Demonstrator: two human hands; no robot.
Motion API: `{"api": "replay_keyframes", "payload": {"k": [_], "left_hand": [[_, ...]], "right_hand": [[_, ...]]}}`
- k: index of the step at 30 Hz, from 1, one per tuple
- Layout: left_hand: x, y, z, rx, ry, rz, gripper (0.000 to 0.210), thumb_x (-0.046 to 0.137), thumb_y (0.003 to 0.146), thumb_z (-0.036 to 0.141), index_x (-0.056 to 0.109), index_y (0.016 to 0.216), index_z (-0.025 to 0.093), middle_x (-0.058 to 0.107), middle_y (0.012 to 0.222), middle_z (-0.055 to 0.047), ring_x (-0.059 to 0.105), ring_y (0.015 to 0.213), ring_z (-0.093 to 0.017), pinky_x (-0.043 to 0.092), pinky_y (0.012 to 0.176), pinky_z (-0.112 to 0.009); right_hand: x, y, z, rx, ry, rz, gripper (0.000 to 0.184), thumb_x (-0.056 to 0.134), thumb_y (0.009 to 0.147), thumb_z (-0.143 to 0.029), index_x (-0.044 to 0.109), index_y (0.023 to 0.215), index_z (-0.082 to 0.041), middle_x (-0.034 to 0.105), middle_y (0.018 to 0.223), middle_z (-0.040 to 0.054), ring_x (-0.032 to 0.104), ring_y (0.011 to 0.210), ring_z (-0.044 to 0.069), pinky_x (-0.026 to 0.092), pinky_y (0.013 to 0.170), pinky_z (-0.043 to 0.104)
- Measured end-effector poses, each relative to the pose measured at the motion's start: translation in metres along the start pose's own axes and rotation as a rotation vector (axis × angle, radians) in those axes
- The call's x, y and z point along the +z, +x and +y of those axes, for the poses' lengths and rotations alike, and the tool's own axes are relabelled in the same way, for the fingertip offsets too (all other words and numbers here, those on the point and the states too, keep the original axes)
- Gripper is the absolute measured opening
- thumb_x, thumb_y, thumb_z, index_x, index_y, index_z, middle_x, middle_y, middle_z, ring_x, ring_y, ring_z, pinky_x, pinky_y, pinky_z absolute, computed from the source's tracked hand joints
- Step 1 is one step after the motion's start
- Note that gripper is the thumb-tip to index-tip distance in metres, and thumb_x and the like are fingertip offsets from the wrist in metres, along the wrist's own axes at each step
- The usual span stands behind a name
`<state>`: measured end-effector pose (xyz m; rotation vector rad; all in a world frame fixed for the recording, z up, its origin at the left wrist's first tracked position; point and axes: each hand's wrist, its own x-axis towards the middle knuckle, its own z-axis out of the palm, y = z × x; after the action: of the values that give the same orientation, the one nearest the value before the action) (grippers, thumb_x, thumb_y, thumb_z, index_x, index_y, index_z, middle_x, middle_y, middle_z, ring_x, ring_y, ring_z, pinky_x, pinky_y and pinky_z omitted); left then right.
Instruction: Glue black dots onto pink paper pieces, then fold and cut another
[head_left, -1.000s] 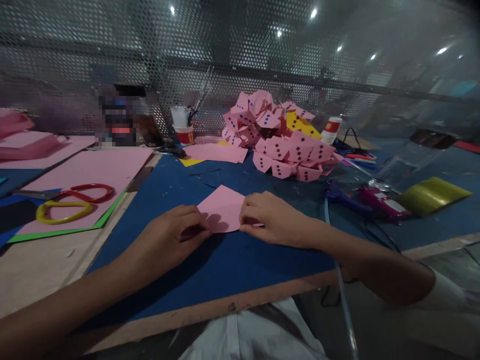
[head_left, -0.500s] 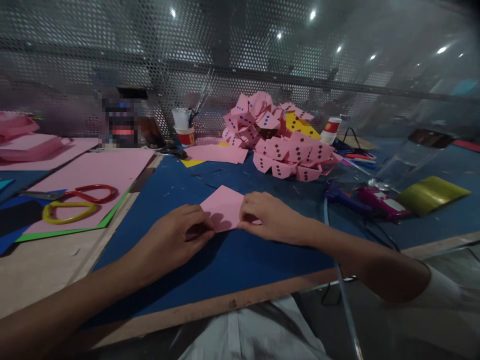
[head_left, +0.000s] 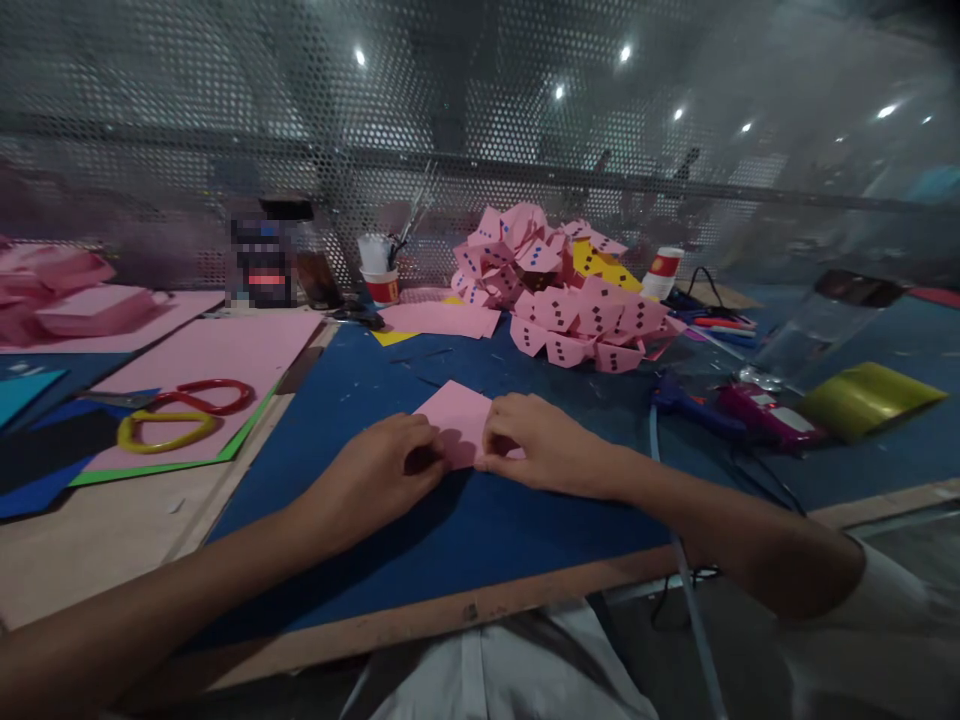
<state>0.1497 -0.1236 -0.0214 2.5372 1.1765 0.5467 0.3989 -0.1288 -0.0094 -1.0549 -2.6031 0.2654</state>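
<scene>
A small piece of pink paper (head_left: 459,412) lies on the blue tabletop (head_left: 442,540) in front of me, its far corner pointing away. My left hand (head_left: 386,465) pinches the paper's near left edge between thumb and fingers. At the opposite side, my right hand (head_left: 540,445) is closed on the right edge, fingers curled. Both hands partly cover the paper, so its side corners are hidden.
Pink folded paper pieces with dark marks (head_left: 592,320) are heaped at the back. Scissors with red and yellow handles (head_left: 169,430) rest on pink sheets (head_left: 247,350) at left. A blue glue gun (head_left: 694,408), a magenta tool (head_left: 769,415) and a clear jar (head_left: 814,325) are at right.
My left hand has shifted slightly right along the paper's near edge, closer to my right hand. The whole view has tilted a little; the right hand keeps its hold.
</scene>
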Motion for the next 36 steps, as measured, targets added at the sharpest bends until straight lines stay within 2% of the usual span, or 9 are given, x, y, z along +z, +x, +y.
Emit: {"api": "replay_keyframes", "payload": {"k": [4, 12, 15, 21, 29, 36], "left_hand": [[0.005, -0.001, -0.003, 0.001, 0.027, 0.014, 0.013, 0.059, 0.089, 0.020, 0.058, 0.076, 0.020, 0.062, 0.077, -0.001, 0.056, 0.074, -0.019, 0.037, 0.068, -0.030], [0.004, -0.001, -0.002, 0.000, 0.051, 0.025, 0.021, 0.060, 0.093, 0.028, 0.056, 0.074, 0.021, 0.059, 0.075, 0.000, 0.053, 0.070, -0.018, 0.036, 0.065, -0.031], [0.004, -0.001, -0.002, 0.010, 0.064, 0.024, 0.018, 0.060, 0.093, 0.028, 0.058, 0.076, 0.021, 0.061, 0.075, 0.000, 0.054, 0.070, -0.019, 0.036, 0.065, -0.031], [0.005, 0.001, -0.005, 0.018, 0.053, 0.034, 0.023, 0.059, 0.093, 0.031, 0.056, 0.072, 0.021, 0.061, 0.073, 0.000, 0.055, 0.069, -0.018, 0.036, 0.063, -0.031], [0.003, 0.001, -0.006, 0.014, 0.037, 0.019, 0.025, 0.059, 0.094, 0.033, 0.057, 0.073, 0.021, 0.062, 0.073, -0.001, 0.056, 0.069, -0.019, 0.037, 0.064, -0.031], [0.004, 0.000, -0.010, 0.020, 0.019, 0.025, 0.023, 0.060, 0.093, 0.034, 0.059, 0.074, 0.021, 0.064, 0.074, -0.001, 0.056, 0.068, -0.018, 0.038, 0.065, -0.031]], "right_hand": [[0.002, 0.002, -0.001, 0.010, 0.002, -0.008, 0.020, 0.069, 0.099, -0.035, 0.070, 0.093, -0.017, 0.068, 0.101, 0.0061, 0.059, 0.097, 0.021, 0.038, 0.084, 0.033], [0.004, 0.004, -0.003, 0.022, -0.016, 0.010, 0.022, 0.066, 0.100, -0.037, 0.069, 0.091, -0.017, 0.067, 0.100, 0.0059, 0.058, 0.096, 0.020, 0.037, 0.083, 0.033], [0.000, 0.003, -0.003, 0.016, -0.019, -0.016, 0.022, 0.066, 0.100, -0.036, 0.069, 0.091, -0.017, 0.068, 0.100, 0.0060, 0.059, 0.095, 0.020, 0.036, 0.082, 0.033], [-0.012, -0.002, -0.002, -0.013, 0.005, -0.057, 0.009, 0.068, 0.097, -0.025, 0.071, 0.098, -0.017, 0.070, 0.105, 0.0062, 0.061, 0.098, 0.021, 0.037, 0.084, 0.033], [-0.022, -0.003, 0.001, 0.018, 0.019, -0.118, 0.006, 0.068, 0.096, -0.021, 0.073, 0.095, -0.017, 0.071, 0.105, 0.0060, 0.062, 0.098, 0.021, 0.037, 0.085, 0.033], [-0.028, -0.004, 0.004, 0.038, 0.029, -0.169, 0.007, 0.069, 0.096, -0.024, 0.074, 0.097, -0.019, 0.071, 0.104, 0.0052, 0.062, 0.097, 0.021, 0.037, 0.085, 0.034]]}}
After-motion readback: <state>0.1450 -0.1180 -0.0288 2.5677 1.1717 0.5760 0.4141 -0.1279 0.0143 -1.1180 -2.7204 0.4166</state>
